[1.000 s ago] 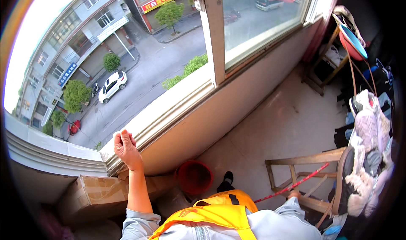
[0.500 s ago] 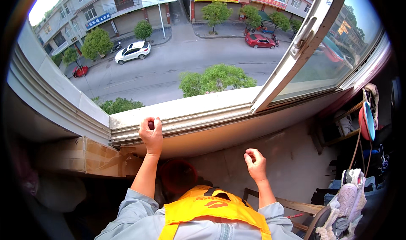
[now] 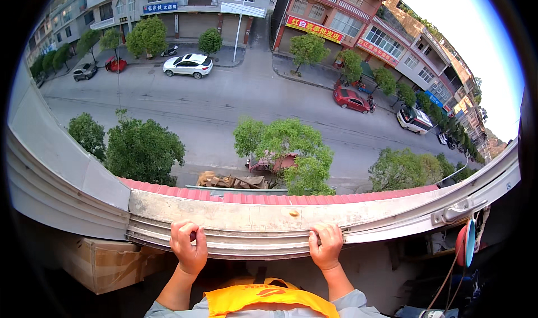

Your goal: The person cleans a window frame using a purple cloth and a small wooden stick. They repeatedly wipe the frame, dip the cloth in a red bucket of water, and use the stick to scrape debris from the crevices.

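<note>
My left hand (image 3: pixel 189 247) is curled at the inner edge of the window sill (image 3: pixel 224 212). A small dark object (image 3: pixel 193 236) shows between its thumb and fingers; its kind is unclear. Farther right, my right hand (image 3: pixel 327 247) is closed against the same edge, thumb near the bent forefinger; what it holds, if anything, is hidden. Sliding-track grooves (image 3: pixel 241 238) run along the sill between the hands. A small brownish-yellow spot or lump (image 3: pixel 293 213) lies on the sill's pale top.
A taped cardboard box (image 3: pixel 103 262) stands below the sill at left. The window sash with its handle (image 3: pixel 451 212) is at right, above hanging blue and red round items (image 3: pixel 469 243). Outside are a red corrugated roof edge (image 3: pixel 280 198), trees and a street with parked cars.
My view has shifted out over the sill, showing more street and the red roof edge. My right hand has come up to the sill; my left stays closed round the dark object.
</note>
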Tool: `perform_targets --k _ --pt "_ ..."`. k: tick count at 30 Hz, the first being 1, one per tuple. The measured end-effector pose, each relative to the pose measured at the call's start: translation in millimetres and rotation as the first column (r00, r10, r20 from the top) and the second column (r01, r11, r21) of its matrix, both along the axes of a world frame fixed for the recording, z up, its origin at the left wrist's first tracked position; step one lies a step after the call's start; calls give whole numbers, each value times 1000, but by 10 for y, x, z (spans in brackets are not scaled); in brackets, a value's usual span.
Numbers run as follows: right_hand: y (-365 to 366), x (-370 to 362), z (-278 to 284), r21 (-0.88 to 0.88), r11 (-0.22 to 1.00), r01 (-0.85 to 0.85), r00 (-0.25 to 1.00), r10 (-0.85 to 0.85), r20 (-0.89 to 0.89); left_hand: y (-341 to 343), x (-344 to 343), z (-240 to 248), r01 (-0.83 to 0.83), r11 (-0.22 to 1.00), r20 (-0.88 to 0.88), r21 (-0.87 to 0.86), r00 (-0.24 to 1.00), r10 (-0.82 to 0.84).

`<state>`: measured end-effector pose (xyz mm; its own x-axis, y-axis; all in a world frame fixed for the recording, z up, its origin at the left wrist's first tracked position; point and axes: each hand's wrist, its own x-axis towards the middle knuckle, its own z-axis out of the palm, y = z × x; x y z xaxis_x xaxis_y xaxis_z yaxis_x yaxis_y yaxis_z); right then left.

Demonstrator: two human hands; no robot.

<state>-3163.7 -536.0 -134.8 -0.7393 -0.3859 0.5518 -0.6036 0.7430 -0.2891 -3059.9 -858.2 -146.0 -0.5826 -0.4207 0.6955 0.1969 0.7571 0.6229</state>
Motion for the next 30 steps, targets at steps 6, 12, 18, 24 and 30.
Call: perform_targets --k 6,12,18,24,30 --pt "-60 -56 -12 -27 1000 -13 997 15 74 -58 52 6 52 998 129 -22 990 -49" --pt "-20 -84 14 -33 998 -47 994 50 93 -44 58 -87 -1 981 130 196 991 -25" --pt "70 -87 77 -98 982 -164 969 179 171 43 -49 79 107 817 98 567 976 -195" --pt "106 -126 98 -152 955 -256 929 287 235 693 -149 904 459 491 -60 741 773 -632" --pt "102 -120 28 -170 924 -341 914 368 168 1090 -265 1626 714 -287 -524 638 129 -842"
